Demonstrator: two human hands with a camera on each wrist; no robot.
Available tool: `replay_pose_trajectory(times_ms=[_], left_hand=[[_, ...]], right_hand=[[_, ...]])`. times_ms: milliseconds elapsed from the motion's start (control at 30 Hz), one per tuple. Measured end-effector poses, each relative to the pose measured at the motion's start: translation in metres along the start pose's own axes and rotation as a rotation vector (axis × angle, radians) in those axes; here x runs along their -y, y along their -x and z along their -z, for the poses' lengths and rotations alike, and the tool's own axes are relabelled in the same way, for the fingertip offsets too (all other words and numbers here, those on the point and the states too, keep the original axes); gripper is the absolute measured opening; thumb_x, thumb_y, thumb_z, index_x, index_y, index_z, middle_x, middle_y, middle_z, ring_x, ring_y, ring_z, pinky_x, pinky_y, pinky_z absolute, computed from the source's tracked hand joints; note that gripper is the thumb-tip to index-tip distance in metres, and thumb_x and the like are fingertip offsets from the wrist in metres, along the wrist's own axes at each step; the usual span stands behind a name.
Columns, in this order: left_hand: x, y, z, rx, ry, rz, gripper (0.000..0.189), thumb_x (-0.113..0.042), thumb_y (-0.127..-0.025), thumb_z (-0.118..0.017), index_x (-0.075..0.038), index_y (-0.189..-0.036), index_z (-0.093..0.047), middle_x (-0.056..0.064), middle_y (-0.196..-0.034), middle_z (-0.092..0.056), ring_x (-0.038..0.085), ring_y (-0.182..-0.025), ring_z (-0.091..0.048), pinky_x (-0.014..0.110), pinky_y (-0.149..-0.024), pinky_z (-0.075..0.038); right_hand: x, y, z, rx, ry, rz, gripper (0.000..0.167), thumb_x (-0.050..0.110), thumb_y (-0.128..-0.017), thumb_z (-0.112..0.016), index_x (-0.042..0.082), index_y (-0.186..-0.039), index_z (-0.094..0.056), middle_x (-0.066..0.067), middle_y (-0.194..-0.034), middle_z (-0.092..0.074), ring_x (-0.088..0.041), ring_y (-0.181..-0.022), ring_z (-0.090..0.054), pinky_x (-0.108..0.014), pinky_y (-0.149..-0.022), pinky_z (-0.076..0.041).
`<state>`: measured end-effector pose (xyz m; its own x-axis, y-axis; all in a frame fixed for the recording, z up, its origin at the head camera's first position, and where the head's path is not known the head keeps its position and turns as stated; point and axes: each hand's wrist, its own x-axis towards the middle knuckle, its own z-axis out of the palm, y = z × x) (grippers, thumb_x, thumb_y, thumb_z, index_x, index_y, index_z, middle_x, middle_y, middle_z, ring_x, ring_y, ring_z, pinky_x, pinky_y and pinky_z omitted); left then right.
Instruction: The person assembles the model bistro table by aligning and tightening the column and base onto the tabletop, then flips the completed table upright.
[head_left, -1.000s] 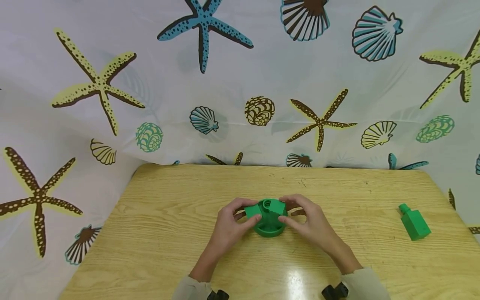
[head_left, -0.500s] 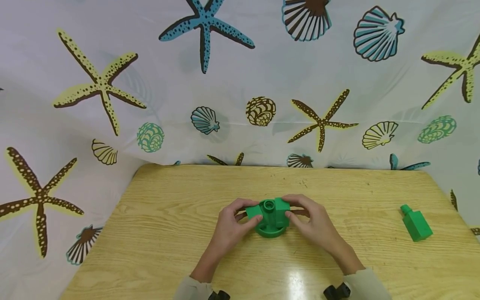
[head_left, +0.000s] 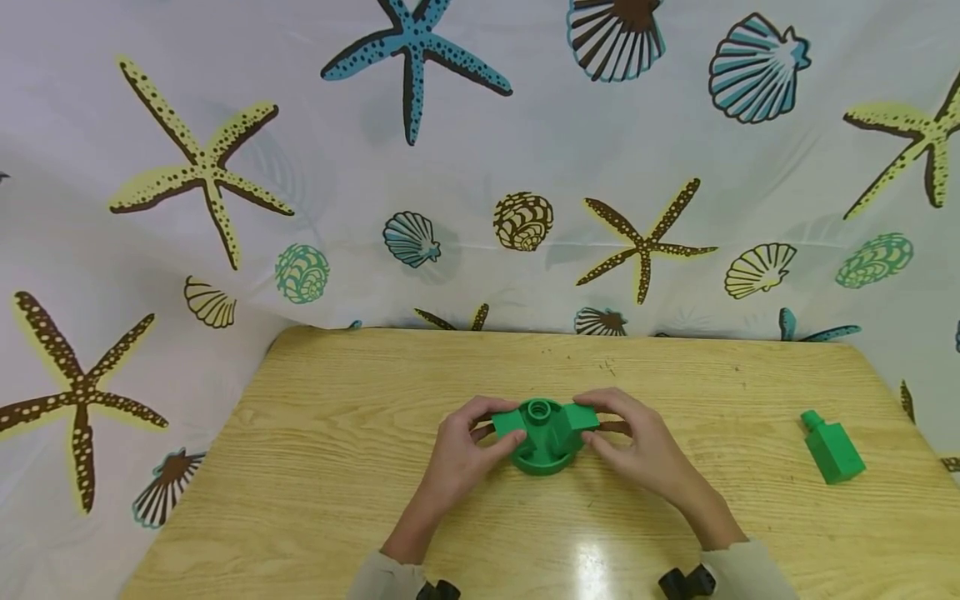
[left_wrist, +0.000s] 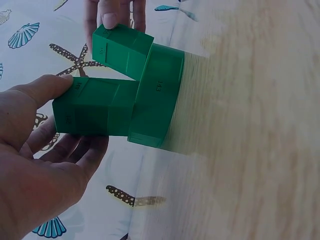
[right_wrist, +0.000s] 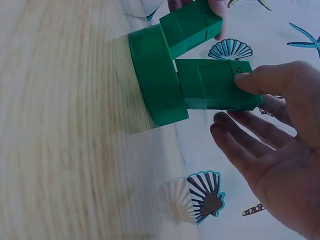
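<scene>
A green round base (head_left: 542, 467) with a raised ring in its middle sits flat on the table. Two green angular blocks stand in it, one on each side, both leaning outward. My left hand (head_left: 463, 450) pinches the left block (head_left: 508, 423) between thumb and fingers. On the other side, my right hand (head_left: 643, 450) grips the top of the right block (head_left: 581, 417), thumb in front. The left wrist view shows the left block (left_wrist: 95, 107) against the base (left_wrist: 159, 92). In the right wrist view the right block (right_wrist: 215, 82) meets the base (right_wrist: 155, 75); their lower ends are hidden inside it.
A separate green block with a narrow round neck (head_left: 835, 452) lies at the right of the wooden table (head_left: 337, 467). A white cloth (head_left: 480, 283) printed with shells and starfish hangs behind the table and along its sides.
The right block has swung from leaning inward over the base, through upright, to leaning outward, with my right hand moving rightward on it. My left hand and its block have stayed nearly still.
</scene>
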<state>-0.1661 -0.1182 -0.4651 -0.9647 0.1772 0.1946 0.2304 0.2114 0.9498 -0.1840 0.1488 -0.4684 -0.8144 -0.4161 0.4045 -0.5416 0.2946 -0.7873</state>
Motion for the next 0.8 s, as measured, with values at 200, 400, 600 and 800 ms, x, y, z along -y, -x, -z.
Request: replay_pose_trajectory(times_ms=[200, 400, 600, 800], left_hand=[[0.001, -0.001, 0.000, 0.007, 0.023, -0.003, 0.036, -0.004, -0.090, -0.080, 0.000, -0.124, -0.069, 0.011, -0.125, -0.065, 0.027, -0.119, -0.062, 0.033, -0.098, -0.056], [0.005, -0.002, 0.000, 0.011, 0.036, -0.018, 0.035, -0.005, -0.090, -0.080, 0.000, -0.123, -0.069, 0.011, -0.124, -0.065, 0.027, -0.118, -0.062, 0.033, -0.096, -0.057], [0.007, -0.002, -0.001, 0.015, 0.030, -0.027, 0.035, -0.006, -0.091, -0.080, 0.000, -0.123, -0.069, 0.010, -0.124, -0.065, 0.026, -0.118, -0.062, 0.034, -0.096, -0.057], [0.006, -0.002, 0.000, 0.009, 0.043, -0.013, 0.035, -0.005, -0.090, -0.080, 0.001, -0.122, -0.070, 0.011, -0.123, -0.066, 0.027, -0.117, -0.062, 0.034, -0.095, -0.058]], right_hand=[[0.000, 0.000, 0.000, 0.026, -0.048, -0.046, 0.040, 0.006, -0.092, -0.079, 0.005, -0.130, -0.065, -0.009, -0.123, -0.069, -0.028, -0.108, -0.069, -0.035, -0.087, -0.061], [-0.001, 0.001, -0.004, 0.052, -0.030, -0.037, 0.059, 0.009, -0.084, -0.086, 0.004, -0.137, -0.062, -0.006, -0.118, -0.067, -0.026, -0.104, -0.067, -0.034, -0.083, -0.062], [-0.003, 0.001, -0.010, 0.042, -0.052, -0.045, 0.056, 0.007, -0.083, -0.086, 0.000, -0.134, -0.063, -0.011, -0.121, -0.067, -0.028, -0.112, -0.066, -0.034, -0.089, -0.060], [-0.002, 0.001, -0.013, 0.048, -0.129, -0.088, 0.053, 0.004, -0.083, -0.084, 0.001, -0.131, -0.063, -0.017, -0.131, -0.066, -0.033, -0.121, -0.065, -0.034, -0.096, -0.056]])
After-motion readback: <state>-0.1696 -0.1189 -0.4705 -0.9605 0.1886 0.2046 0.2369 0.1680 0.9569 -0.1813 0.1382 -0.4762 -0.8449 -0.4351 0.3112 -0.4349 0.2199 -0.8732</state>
